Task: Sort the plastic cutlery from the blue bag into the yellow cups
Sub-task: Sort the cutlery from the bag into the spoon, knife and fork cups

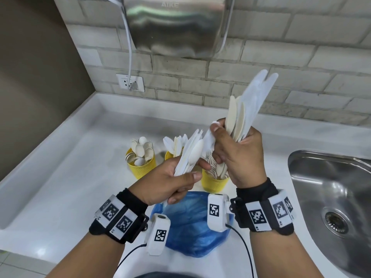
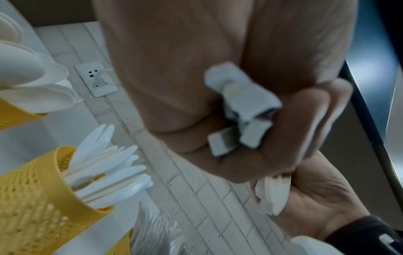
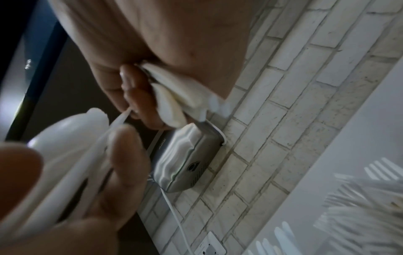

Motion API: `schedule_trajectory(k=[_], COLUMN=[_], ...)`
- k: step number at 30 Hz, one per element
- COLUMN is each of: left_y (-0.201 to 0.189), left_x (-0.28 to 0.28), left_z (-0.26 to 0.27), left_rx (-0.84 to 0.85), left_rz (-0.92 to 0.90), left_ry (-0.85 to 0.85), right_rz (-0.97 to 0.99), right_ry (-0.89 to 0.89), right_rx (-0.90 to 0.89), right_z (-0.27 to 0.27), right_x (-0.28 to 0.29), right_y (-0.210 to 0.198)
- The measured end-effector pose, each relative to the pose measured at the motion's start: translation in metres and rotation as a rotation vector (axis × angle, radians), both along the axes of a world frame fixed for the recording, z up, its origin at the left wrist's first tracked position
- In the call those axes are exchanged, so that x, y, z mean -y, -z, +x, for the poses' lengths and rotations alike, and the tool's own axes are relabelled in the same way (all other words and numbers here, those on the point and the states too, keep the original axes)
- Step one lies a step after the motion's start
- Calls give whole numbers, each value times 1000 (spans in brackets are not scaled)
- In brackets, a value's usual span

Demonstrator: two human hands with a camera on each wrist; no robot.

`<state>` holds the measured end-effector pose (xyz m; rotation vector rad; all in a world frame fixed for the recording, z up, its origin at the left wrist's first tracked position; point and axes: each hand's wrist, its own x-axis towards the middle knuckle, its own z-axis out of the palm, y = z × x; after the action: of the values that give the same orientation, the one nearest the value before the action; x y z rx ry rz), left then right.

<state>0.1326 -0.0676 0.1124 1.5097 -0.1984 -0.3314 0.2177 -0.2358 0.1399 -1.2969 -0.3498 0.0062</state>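
Observation:
Both hands are raised above three yellow cups on the white counter. My left hand (image 1: 176,177) grips a fanned bunch of white plastic cutlery (image 1: 190,153), a spoon on top. My right hand (image 1: 236,153) grips a taller bunch of knives (image 1: 247,109) that point up, and its thumb and forefinger pinch a piece from the left bunch. The left cup (image 1: 143,163) holds spoons, the middle cup (image 1: 169,155) knives, the near cup (image 1: 213,182) forks. The blue bag (image 1: 192,223) lies crumpled below my wrists. The handle ends (image 2: 242,110) stick out of my left fist.
A steel sink (image 1: 333,197) is set into the counter at the right. A metal hand dryer (image 1: 176,25) hangs on the brick wall, its cord running to a wall socket (image 1: 130,83). The counter has a raised rim (image 1: 60,133) at the left.

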Motion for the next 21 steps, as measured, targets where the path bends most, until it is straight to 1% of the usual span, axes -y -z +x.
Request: schedule_trajectory(k=[2,5,8,13,17,21], left_y=[2,5,5,0,-4,-9], left_x=[-2,-3,-1,2,7,16], left_z=[-1,0,1,1,0,-1], left_rx=[21,34,56,109,171,199], left_rz=[-5,-28,-45,-10,61,76], left_ry=[-32,-107,-151,-172,-185,-139], right_rz=[62,114,134,136,266,237], right_ry=[51,72,22,-74,22,72], right_rx=[-45,-102,-131,-140,-229,-200], right_z=[3,4,2,-6,-13,-19], right_x=[1,3,2,-5,-17,-26], right_y=[0,2,8,15,21,28])
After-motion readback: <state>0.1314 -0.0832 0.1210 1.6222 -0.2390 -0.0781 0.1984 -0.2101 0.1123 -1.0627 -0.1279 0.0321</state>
